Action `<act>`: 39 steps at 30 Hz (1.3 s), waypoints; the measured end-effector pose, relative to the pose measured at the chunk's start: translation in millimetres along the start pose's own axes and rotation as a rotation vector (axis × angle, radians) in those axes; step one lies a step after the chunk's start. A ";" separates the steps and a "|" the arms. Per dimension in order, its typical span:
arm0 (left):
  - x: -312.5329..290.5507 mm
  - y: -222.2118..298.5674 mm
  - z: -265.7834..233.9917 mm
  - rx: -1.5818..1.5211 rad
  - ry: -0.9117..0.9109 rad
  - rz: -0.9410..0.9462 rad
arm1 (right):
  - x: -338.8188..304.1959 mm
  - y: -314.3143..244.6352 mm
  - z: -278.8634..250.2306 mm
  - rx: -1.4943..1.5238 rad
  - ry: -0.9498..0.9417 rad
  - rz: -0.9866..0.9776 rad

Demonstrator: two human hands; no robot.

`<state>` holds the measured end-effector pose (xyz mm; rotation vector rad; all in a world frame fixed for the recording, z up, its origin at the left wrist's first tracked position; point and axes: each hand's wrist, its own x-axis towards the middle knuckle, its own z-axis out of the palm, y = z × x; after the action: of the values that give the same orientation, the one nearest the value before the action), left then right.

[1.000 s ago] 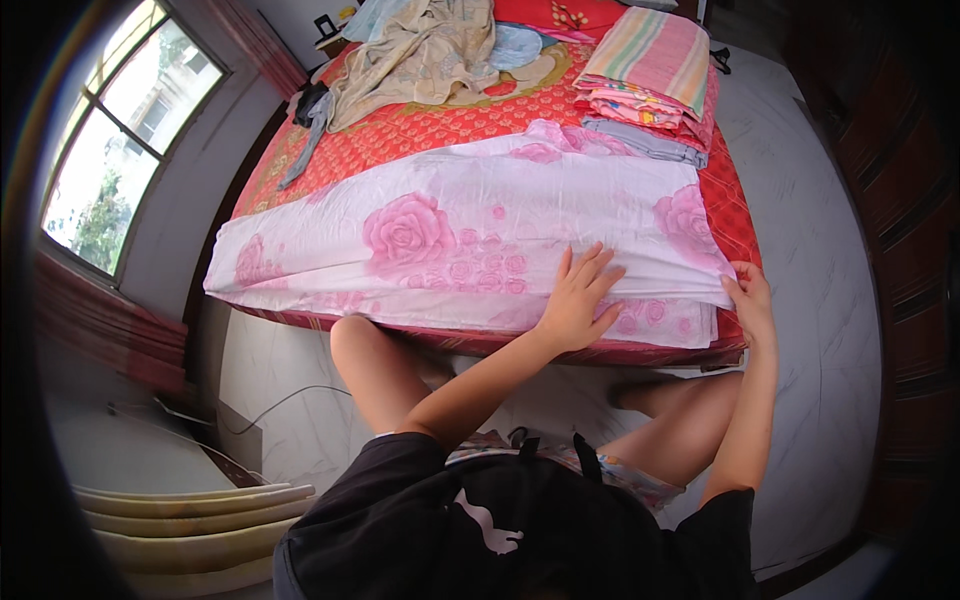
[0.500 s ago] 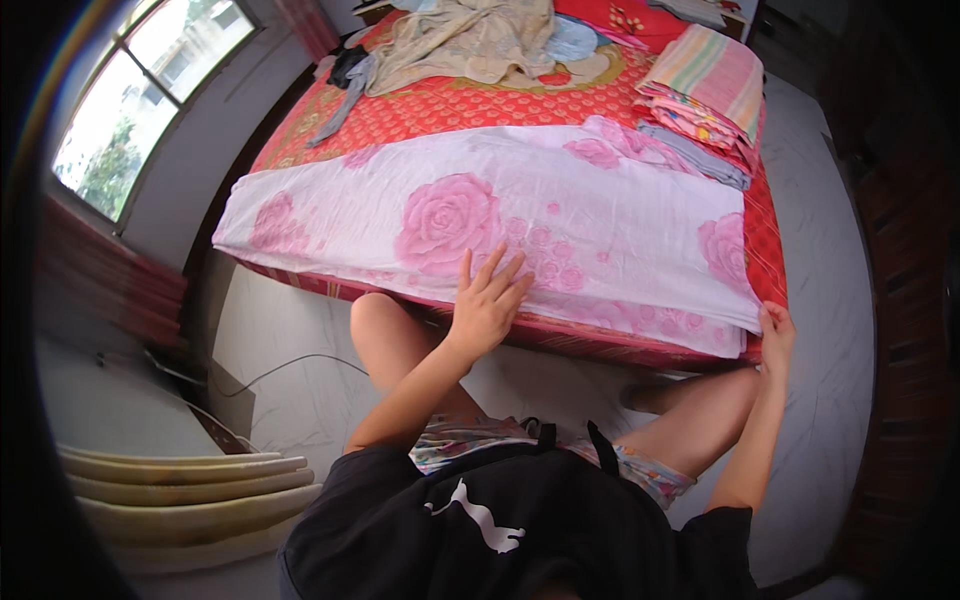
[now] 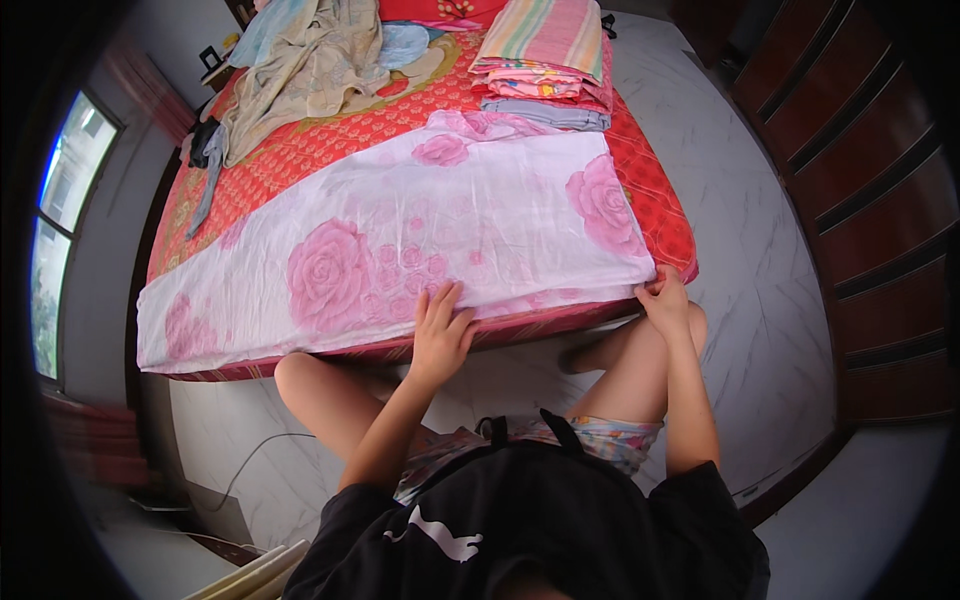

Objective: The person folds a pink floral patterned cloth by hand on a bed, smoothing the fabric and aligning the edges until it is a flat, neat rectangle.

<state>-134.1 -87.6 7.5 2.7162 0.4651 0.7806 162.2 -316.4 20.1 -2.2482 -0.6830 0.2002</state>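
The left hand (image 3: 440, 335) lies flat, fingers spread, on the white rose-printed cotton sheet (image 3: 400, 250). The right hand (image 3: 664, 300) pinches its corner.

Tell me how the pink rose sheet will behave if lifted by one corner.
Probably floppy: the pink rose sheet lies flat, following the bed. Likely light, since the right hand pinches its corner alone. It may slide unless the left hand presses it.

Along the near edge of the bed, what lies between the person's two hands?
In the head view, only the pink rose-print sheet spans from the left hand, flat on it, to the right hand pinching its corner; nothing else sits there.
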 end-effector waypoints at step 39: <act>34.9 15.6 -3.2 0.017 -0.035 -0.026 | 54.2 -4.3 -26.8 0.133 -0.040 -0.179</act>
<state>-104.4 -88.1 31.6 2.7292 0.5007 0.7238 215.4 -302.1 45.4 -2.0493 -0.8624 0.1969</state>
